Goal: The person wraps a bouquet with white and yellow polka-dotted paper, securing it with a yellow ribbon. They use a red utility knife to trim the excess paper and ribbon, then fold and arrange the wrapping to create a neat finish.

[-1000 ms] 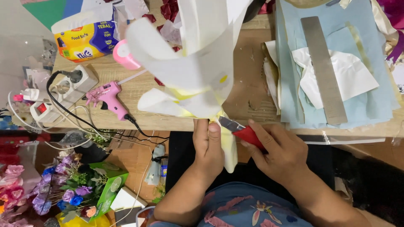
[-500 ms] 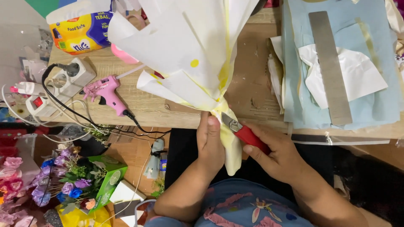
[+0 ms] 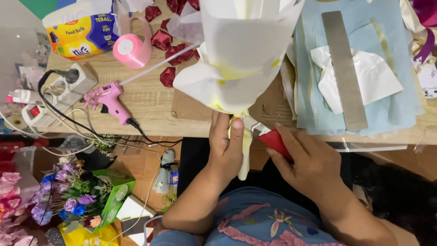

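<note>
My left hand (image 3: 226,143) grips the narrow stem of a white and pale yellow paper-wrapped bouquet (image 3: 241,54), which rises over the wooden table's (image 3: 150,102) front edge. My right hand (image 3: 307,159) holds a red-handled cutter (image 3: 272,138), its tip touching the wrap just below the gathered neck. The pale yellow wrap tail (image 3: 246,155) hangs down between both hands.
A pink glue gun (image 3: 109,100) lies on the table with its black cord running to a power strip (image 3: 68,86). A pink ribbon roll (image 3: 129,49), dark red petals (image 3: 170,45), a metal ruler (image 3: 343,68) on blue paper, and artificial flowers (image 3: 68,191) on the floor.
The bouquet has tilted upright and turned in my left hand. My right hand with the cutter stays at the neck of the wrap.
</note>
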